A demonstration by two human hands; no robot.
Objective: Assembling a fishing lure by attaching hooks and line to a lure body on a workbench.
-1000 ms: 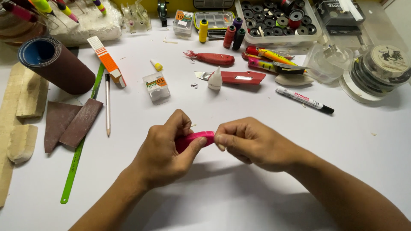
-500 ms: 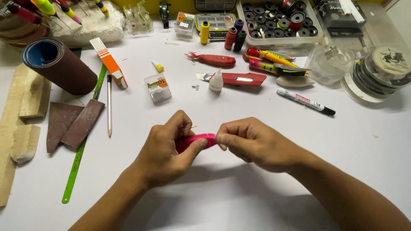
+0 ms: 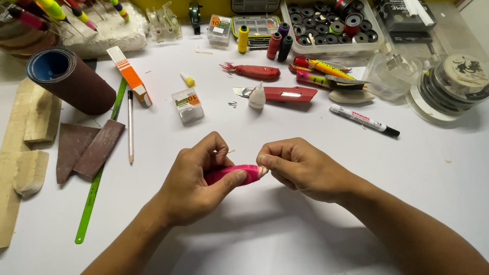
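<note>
— How do the arms lie?

— Both bare forearms come in from the lower edge and converge toward the middle, wrists low over the white surface.

— And the left hand (image 3: 196,186)?

— Curled, palm turned inward, thumb stretched along the near side of a small pink, rounded plastic body (image 3: 235,173), fingers folded over its far side.

— The right hand (image 3: 298,167)?

— Knuckles up, fingers bent under, thumb and forefinger pinching the pink body's right end. The two hands nearly meet.

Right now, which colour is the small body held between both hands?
Bright pink body, seen in the head view.
</note>
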